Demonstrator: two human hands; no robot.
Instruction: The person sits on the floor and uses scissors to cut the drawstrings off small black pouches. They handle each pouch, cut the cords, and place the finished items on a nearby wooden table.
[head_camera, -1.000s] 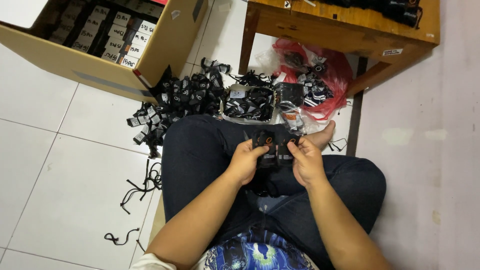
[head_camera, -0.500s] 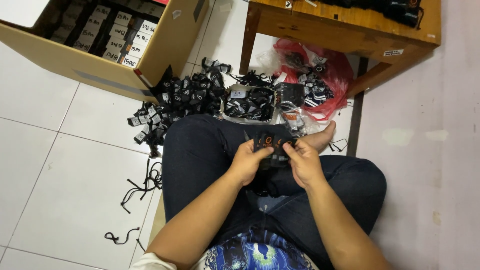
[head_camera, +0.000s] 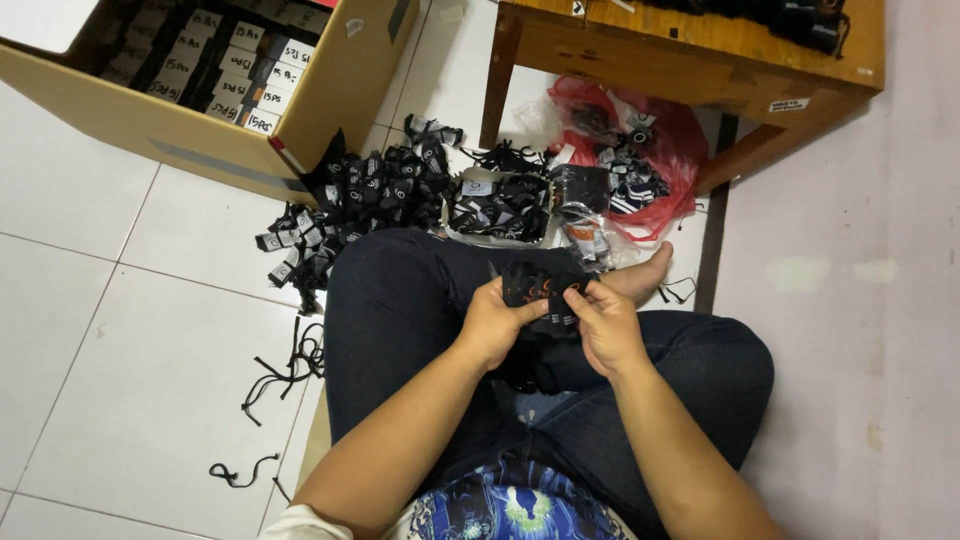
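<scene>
Head view, looking down at a person seated cross-legged on a white tiled floor. The left hand and the right hand meet over the lap, both clamped on a small stack of black tags, thumbs on top and fingers curled beneath. The stack sits at the frame's centre, just above the knees in dark jeans.

At 12 o'clock from the hands lies a shallow tray of black tags; at 10 o'clock, a loose heap of black tags spreads against an open cardboard box packed with labelled bundles. At 1 o'clock a red plastic bag holds further pieces beneath a wooden table. Loose black cords lie on the tiles at 9 o'clock.

Risks, as judged from this grip: the stack is pinched only at its edges, so a slackened thumb could let tags fan out and drop between the legs, where dark fabric would hide them. Any tag falling toward 10 o'clock would merge with the unsorted heap and upset a count. The trailing cords could snag a wrist or foot.
</scene>
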